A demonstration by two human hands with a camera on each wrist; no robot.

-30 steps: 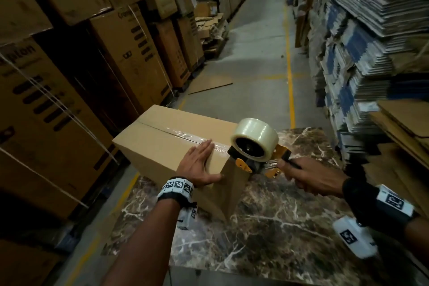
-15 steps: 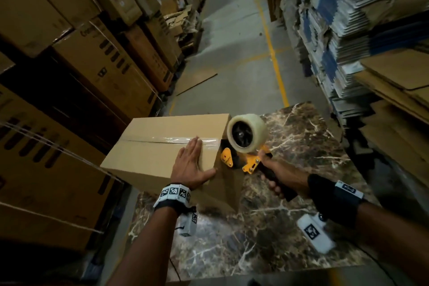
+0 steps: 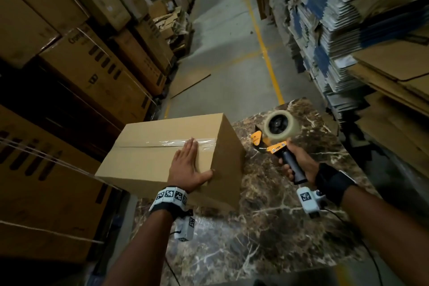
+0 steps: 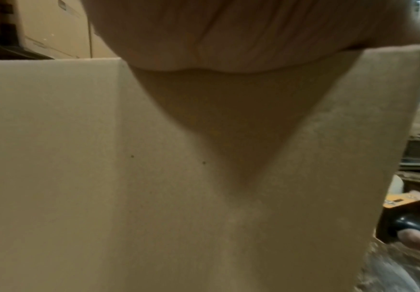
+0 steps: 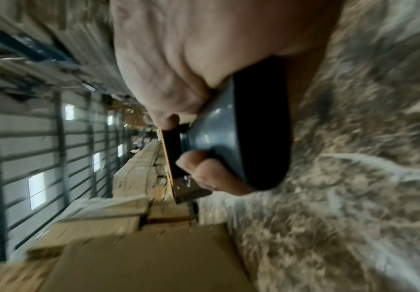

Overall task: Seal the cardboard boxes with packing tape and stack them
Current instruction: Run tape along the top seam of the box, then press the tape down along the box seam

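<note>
A: Why's your left hand [image 3: 187, 169] flat on the box [image 3: 148, 153]?

B: Fingers straight, pressed together, thumb out by the near corner. You're likely holding the box and rubbing the tape strip [image 3: 185, 142] down. The box sits at the table's [image 3: 267, 227] left edge.

A: Right hand [image 3: 296, 162]?

B: Fingers curled round the tape gun [image 3: 277, 133] handle, right of the box, not touching it.

A: Versus before?

B: The gun was against the box's end; you've pulled it away, the tape looks cut.

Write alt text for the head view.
A left hand presses flat on a taped cardboard box on a marble table, while the right hand holds a tape dispenser beside it.
</note>
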